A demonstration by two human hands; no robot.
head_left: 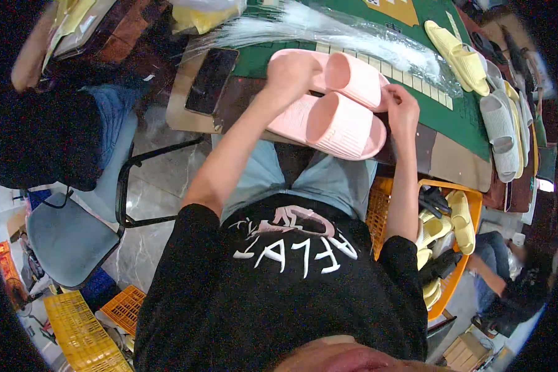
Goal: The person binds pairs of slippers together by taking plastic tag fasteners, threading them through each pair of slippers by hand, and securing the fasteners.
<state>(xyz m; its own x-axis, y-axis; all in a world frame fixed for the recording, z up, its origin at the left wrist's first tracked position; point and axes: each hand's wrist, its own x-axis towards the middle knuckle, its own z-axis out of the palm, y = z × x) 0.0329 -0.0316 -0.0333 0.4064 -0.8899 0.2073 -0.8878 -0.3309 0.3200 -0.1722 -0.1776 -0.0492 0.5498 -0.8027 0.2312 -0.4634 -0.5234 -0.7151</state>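
Note:
Two pink slide slippers lie side by side at the near edge of the table, toes to the right. My left hand (291,75) is closed on the heel part of the far pink slipper (359,77), and its fingers are partly hidden behind the hand. At that slipper's toe, my right hand (403,108) pinches the rim between thumb and fingers. The near pink slipper (341,124) rests toward my lap, its strap facing up, and overhangs the table edge. Behind both lies a bundle of thin clear plastic strands (328,31) in a transparent bag.
A dark phone (211,80) lies left of the slippers on the table's green mat (254,62). Yellow (456,56) and grey slippers (501,133) line the right side. An orange crate (471,211) of slippers stands by my right. Other people sit left and lower right; a chair (71,239) is at left.

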